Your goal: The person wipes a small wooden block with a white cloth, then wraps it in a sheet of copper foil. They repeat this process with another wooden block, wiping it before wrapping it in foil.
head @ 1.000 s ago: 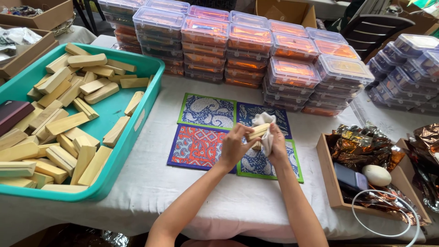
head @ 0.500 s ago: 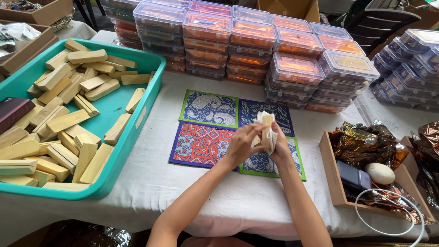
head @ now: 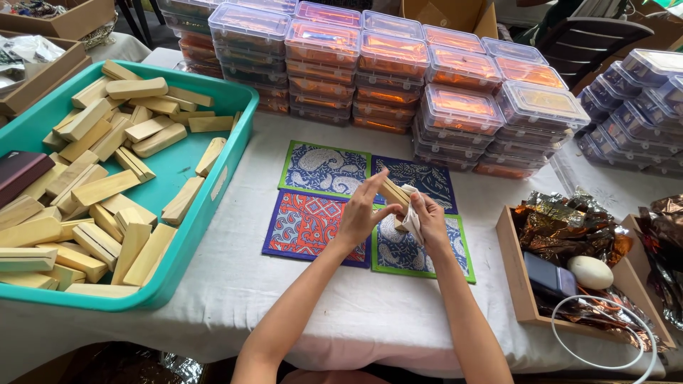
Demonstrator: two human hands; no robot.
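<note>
**Two hands held a wooden block and a white cloth above patterned mats**

A table with a white cloth [head: 284,284] filled most of the frame. At the left side stood a big teal tub [head: 213,206], and it was full of pale wooden blocks [head: 92,185] lying in all directions; a dark red flat thing [head: 18,174] lay at its left edge. Across the top of the frame, stacks of clear plastic boxes [head: 398,71] with orange content stood in rows, and more such boxes [head: 640,92] were at the upper right. At the lower right a shallow wooden tray [head: 516,277] kept shiny brown wrappers [head: 569,235], a dark flat device [head: 548,277] and a white egg-shaped thing [head: 589,272]; a white cable [head: 605,348] curled just beside it.

In the centre four patterned mats [head: 320,199] lay touching each other, in blue, red and green colours. Above them, both forearms came from the bottom edge. The left hand [head: 363,217] was closed on one wooden block [head: 393,192], thumb below and the fingers stretched over it. The right hand [head: 430,220] gripped the same block from the other side, together with a small white cloth [head: 413,217] pressed against the wood. The block was tilted and was raised off the mats, in the middle of the frame.
</note>
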